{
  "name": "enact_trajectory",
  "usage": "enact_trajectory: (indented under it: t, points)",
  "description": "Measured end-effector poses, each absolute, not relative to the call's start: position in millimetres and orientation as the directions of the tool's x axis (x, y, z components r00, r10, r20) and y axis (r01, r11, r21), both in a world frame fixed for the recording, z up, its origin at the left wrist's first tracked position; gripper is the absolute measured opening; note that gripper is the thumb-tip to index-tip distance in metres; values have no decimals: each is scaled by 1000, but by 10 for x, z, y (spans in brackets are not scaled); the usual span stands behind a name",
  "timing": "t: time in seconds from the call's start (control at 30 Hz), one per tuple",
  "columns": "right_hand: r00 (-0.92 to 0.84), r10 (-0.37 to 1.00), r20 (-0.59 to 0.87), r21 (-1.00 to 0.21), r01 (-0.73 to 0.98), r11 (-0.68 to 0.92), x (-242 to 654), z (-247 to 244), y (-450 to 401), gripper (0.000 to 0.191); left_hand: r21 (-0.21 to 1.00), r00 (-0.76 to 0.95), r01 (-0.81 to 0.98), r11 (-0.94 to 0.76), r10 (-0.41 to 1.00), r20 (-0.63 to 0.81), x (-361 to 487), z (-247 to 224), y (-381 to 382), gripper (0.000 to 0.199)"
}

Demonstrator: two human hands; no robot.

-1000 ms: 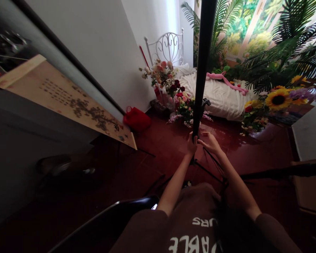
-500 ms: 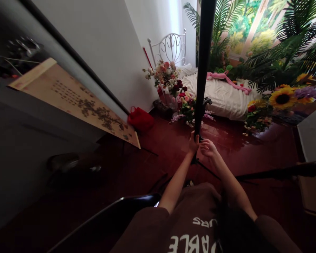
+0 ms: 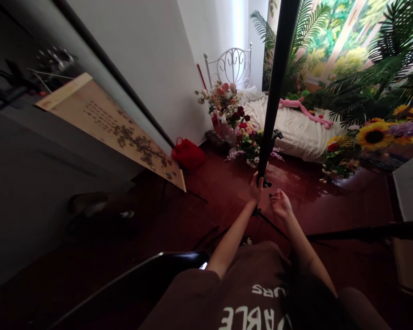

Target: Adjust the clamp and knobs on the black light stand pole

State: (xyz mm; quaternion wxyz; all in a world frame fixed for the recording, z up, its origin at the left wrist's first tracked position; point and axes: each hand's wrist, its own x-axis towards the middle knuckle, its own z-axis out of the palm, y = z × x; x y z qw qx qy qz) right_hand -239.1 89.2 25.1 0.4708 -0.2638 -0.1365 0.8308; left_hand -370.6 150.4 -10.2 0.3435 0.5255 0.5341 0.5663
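My left hand's [image 3: 256,189] fingers grip the black pole [image 3: 276,87], in front of the bed [image 3: 301,135]; my right hand [image 3: 281,205], half curled, hovers beside it, its hold impossible to tell.

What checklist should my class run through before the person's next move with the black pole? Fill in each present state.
1. Left hand gripping the black pole: ok.
2. Right hand also on the pole: not ok, it is apart from it.
3. Dark knob beside the pole tight: cannot tell.
4. Pole's foot fully in view: not ok, partly hidden.
5. Red bag away from both hands: ok.
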Motion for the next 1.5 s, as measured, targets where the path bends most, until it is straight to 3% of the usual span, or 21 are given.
enact_trajectory:
  t: [0.1, 0.17, 0.33, 0.4, 0.5, 0.63, 0.7, 0.83, 1.0, 1.13, 1.3, 1.43, 1.5]
  points:
    - [-303, 884, -357, -369, -823, -431, -2032, 86, 519, 9, 990, -333, 102, -101, 934, 130, -3671, -261, 1391, 51]
    - [-240, 890, -389, -325, -868, -376, -1736, -34, 222, 13, 996, -411, 86, 12, 911, 24, -3626, -470, 1267, 49]
    - [36, 877, -479, -319, -938, -136, -972, -163, -501, 21, 939, -458, 145, 310, 863, -214, -3195, -1054, 803, 37]
    - [172, 868, -466, -325, -946, 13, -763, -104, -727, 21, 951, -288, 147, 271, 932, -221, -2864, -1159, 609, 36]
    - [338, 848, -409, -343, -918, 200, -575, 64, -939, 18, 990, 110, 98, 106, 987, -117, -2277, -1074, 380, 36]
    - [503, 776, -380, -496, -819, 288, -354, 272, -1023, 16, 996, 533, -76, -54, 842, 86, -1501, -596, 248, 42]
    - [586, 710, -391, -605, -745, 281, -207, 341, -1028, 22, 979, 669, -169, -116, 716, 201, -1167, -305, 241, 45]
    - [650, 647, -399, -773, -618, 145, 99, 444, -994, 39, 940, 763, -273, -206, 549, 342, -673, 152, 243, 52]
    - [603, 706, -372, -862, -507, -22, 366, 528, -958, 41, 976, 854, -80, -200, 491, 171, -437, 328, 223, 45]
    - [561, 763, -320, -923, -365, -119, 541, 560, -1029, 42, 974, 851, -88, -211, 491, 184, -421, 282, 219, 41]
    - [574, 813, -98, -988, 45, -151, 750, 618, -1103, 40, 968, 843, -128, -214, 491, 220, -395, 227, 204, 39]
    - [701, 685, 197, -887, 425, -180, 675, 653, -1137, 20, 968, 849, -138, -211, 478, 225, -388, 221, 191, 39]
    - [710, 636, 303, -839, 515, -175, 550, 649, -1171, 20, 968, 848, -137, -209, 480, 223, -390, 218, 189, 40]
